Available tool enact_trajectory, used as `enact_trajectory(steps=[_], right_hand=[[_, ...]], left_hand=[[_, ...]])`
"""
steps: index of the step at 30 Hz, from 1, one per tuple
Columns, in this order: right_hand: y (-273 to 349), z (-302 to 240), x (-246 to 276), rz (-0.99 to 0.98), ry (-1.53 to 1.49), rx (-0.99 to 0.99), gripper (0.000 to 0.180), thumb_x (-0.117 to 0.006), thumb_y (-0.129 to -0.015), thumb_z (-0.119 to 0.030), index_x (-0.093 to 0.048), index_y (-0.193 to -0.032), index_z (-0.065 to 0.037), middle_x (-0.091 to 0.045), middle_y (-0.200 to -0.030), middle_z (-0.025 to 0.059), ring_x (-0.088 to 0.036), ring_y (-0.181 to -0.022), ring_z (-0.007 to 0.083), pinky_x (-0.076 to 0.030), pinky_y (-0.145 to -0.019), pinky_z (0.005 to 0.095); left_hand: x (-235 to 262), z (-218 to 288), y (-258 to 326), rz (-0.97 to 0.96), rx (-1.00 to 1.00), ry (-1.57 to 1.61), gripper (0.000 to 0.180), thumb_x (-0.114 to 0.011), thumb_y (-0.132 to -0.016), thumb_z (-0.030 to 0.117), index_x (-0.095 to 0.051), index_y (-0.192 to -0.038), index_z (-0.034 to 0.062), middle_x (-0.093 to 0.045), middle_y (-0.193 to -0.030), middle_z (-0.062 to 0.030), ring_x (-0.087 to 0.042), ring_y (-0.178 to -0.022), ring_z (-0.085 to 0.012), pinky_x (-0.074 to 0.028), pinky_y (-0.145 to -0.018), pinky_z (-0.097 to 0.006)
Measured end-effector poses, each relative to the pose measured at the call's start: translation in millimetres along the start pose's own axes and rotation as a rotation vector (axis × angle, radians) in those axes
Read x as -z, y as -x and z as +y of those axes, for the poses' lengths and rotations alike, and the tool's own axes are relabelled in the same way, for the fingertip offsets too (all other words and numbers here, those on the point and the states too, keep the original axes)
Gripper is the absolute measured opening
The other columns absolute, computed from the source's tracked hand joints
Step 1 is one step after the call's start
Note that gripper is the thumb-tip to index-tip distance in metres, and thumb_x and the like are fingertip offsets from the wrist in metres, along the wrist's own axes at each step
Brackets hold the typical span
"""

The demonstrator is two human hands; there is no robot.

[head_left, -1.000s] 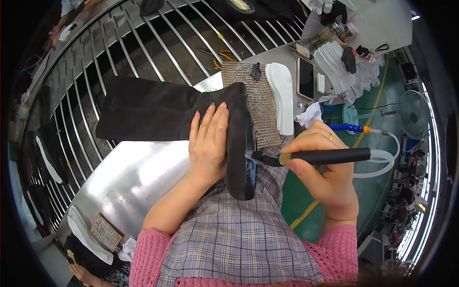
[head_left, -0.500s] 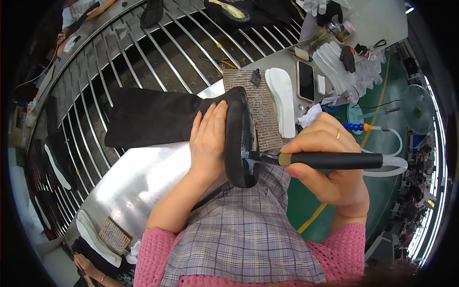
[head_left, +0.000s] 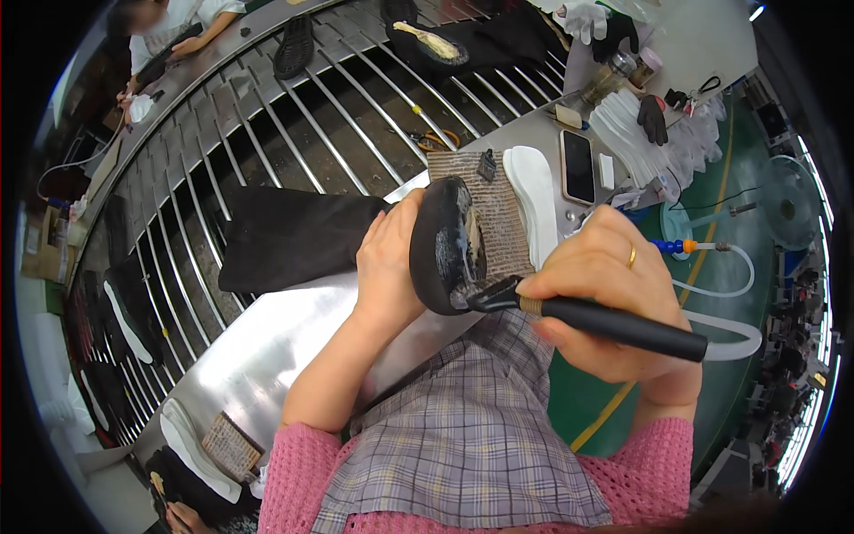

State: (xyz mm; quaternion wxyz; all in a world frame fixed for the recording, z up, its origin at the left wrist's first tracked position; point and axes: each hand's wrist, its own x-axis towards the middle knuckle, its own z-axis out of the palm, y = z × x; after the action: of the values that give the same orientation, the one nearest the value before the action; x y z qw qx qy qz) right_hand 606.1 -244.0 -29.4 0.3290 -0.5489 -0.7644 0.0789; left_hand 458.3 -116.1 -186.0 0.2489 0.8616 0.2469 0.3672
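Observation:
A tall black boot (head_left: 298, 238) lies on its side, its shaft stretching left and its underside turned toward the right. My left hand (head_left: 389, 267) is wrapped round the foot part, fingers over the upper. The sole area (head_left: 452, 245) looks wet and whitish at the edges, with a pale, rough strip in the middle. In my right hand (head_left: 605, 289) is a black-handled brush (head_left: 627, 329), pinched near its brass-coloured collar. The brush's dark tip touches the lower end of the sole area. A clear hose (head_left: 734, 336) appears by the handle's end; whether it joins there I cannot tell.
Ribbed cardboard (head_left: 511, 231) with white insoles (head_left: 534, 200) lies beyond the boot. A phone (head_left: 577, 166), gloves (head_left: 652, 118) and jars (head_left: 612, 76) are at the right. Metal roller bars (head_left: 329, 111) carry more boots. Co-workers' hands show at upper left and lower left.
The boot has turned so its underside faces up more. My right hand has tilted the brush, its handle end now lower. The brush tip is still at the sole's near end.

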Motion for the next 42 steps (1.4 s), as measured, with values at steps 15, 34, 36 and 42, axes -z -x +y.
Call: enact_trajectory(steps=[15, 34, 36, 42], right_hand=[[-37.0, 35.1, 0.8, 0.189, -0.003, 0.127, 0.019, -0.076, -0.07, -0.009, -0.067, -0.085, -0.003, -0.065, -0.077, 0.006, -0.053, -0.065, 0.0212, -0.042, -0.062, 0.032], [-60.8, 67.6, -3.1, 0.315, -0.143, 0.05, 0.011, -0.074, -0.075, -0.006, -0.068, -0.083, -0.003, -0.065, -0.077, 0.0021, -0.05, -0.062, 0.0064, -0.03, -0.05, 0.0217], [-57.1, 69.8, -4.4, 0.332, -0.138, 0.044, 0.01, -0.072, -0.075, -0.005, -0.069, -0.084, -0.003, -0.065, -0.078, 0.0015, -0.051, -0.063, 0.0056, -0.031, -0.05, 0.0211], [-47.9, 87.2, -1.2, 0.26, -0.284, -0.078, 0.012, -0.066, -0.078, -0.003, -0.068, -0.089, -0.001, -0.065, -0.084, 0.0034, -0.055, -0.07, 0.008, -0.038, -0.058, 0.0221]], left_hand=[[7.5, -6.6, -35.5, -0.122, 0.248, 0.133, 0.038, -0.078, -0.069, 0.021, -0.067, -0.104, 0.0087, -0.07, -0.094, -0.0121, -0.068, -0.089, -0.0317, -0.053, -0.076, -0.039], [11.4, 2.1, -72.1, -0.155, 0.355, 0.159, 0.036, -0.077, -0.069, 0.015, -0.067, -0.103, 0.0091, -0.071, -0.095, -0.01, -0.069, -0.09, -0.0264, -0.053, -0.078, -0.035], [6.4, -2.5, -72.2, -0.097, 0.292, 0.209, 0.036, -0.077, -0.069, 0.014, -0.068, -0.103, 0.009, -0.071, -0.096, -0.0097, -0.068, -0.09, -0.0261, -0.053, -0.078, -0.035], [-5.3, -19.5, -78.0, -0.127, 0.239, 0.279, 0.037, -0.077, -0.067, 0.01, -0.068, -0.103, 0.0074, -0.07, -0.098, -0.0091, -0.068, -0.091, -0.025, -0.053, -0.08, -0.034]])
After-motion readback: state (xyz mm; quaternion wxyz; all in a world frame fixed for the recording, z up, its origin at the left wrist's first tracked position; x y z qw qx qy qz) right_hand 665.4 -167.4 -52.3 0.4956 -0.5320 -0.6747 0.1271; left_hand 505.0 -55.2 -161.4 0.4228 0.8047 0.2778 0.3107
